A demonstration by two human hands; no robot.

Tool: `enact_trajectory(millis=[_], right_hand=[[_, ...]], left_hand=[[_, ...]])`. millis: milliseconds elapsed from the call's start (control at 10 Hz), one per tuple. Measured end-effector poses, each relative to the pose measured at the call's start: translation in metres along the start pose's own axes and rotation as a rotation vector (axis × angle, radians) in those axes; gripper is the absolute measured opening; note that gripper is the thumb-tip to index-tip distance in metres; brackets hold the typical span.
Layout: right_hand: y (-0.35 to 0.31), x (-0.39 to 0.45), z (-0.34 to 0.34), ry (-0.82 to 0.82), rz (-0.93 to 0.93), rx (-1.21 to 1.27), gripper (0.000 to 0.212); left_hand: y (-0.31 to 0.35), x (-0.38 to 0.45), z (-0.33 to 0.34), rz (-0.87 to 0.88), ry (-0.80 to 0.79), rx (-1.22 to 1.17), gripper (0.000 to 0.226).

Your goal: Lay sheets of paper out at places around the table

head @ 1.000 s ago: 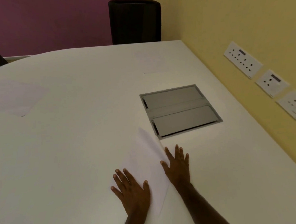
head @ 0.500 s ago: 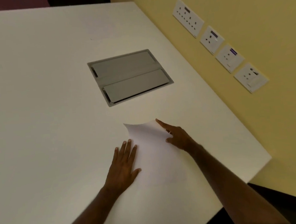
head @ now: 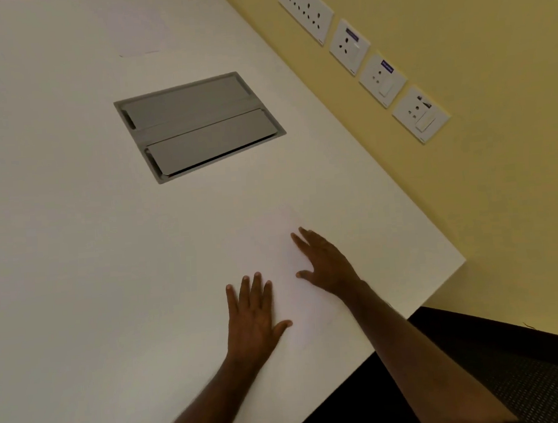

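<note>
A: Where is the sheet just now?

B: The thin white sheet of paper [head: 296, 296] lies flat on the broad white table [head: 76, 258], on the near side of the grey rectangular metal cable hatch [head: 199, 126] sunk into the top, towards the table's near corner. It is so pale against the table that its edges are hard to trace.

A: And the hands?

B: Both are spread open, palms down, gripping nothing. The left hand [head: 253, 318] rests at the sheet's left margin; the right hand [head: 326, 266] is on its far right part, fingers fanned.

A: How will it handle?

B: I'd judge it very light and limp, slippery on that smooth top, easy to crease. Pressing flat and sliding suits it best; to lift it, pinch a corner or coax it over the table edge.

A: Any edges to mind?

B: On the near side of the hatch the table's edge and corner are close to the sheet, with a dark chair [head: 512, 360] beyond; a hard push that way could send it off. To the right of the hatch the table meets a yellow wall [head: 468, 198] with white socket plates [head: 379, 62]. Left of the hatch there is wide open tabletop, and beyond it another faint white sheet [head: 140, 36] lies at a further place
</note>
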State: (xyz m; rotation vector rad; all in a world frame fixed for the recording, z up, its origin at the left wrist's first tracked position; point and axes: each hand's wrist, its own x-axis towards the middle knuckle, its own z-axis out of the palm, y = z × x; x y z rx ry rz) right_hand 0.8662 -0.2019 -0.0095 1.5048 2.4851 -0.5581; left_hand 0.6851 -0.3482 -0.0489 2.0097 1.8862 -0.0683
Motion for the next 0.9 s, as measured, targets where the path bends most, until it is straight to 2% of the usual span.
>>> enact_trajectory(millis=[100,200,300,500,700,800,900], right_hand=[[0.01,-0.008,0.008,-0.068,-0.03,-0.003,0.078],[0.018,-0.015,0.009,-0.082,-0.03,0.025,0.076],[0.022,-0.022,0.01,-0.079,-0.011,0.033,0.076],[0.021,-0.035,0.017,-0.04,0.038,0.062,0.075],[0.02,-0.038,0.01,-0.074,0.038,0.069,0.076],[0.022,-0.041,0.003,-0.036,0.047,0.103,0.074],[0.023,-0.05,-0.016,0.074,0.093,0.091,0.069]], left_hand=[[0.009,-0.001,0.002,0.028,0.027,-0.01,0.087],[0.006,0.001,0.005,0.062,0.11,-0.05,0.079],[-0.004,0.005,0.007,0.006,0.108,-0.042,0.082],[-0.015,0.011,0.01,0.033,0.044,0.02,0.089],[-0.013,0.008,0.007,0.038,0.046,0.016,0.089],[-0.019,0.009,0.001,0.074,0.139,-0.06,0.084],[-0.026,0.006,-0.018,0.066,0.24,-0.074,0.083]])
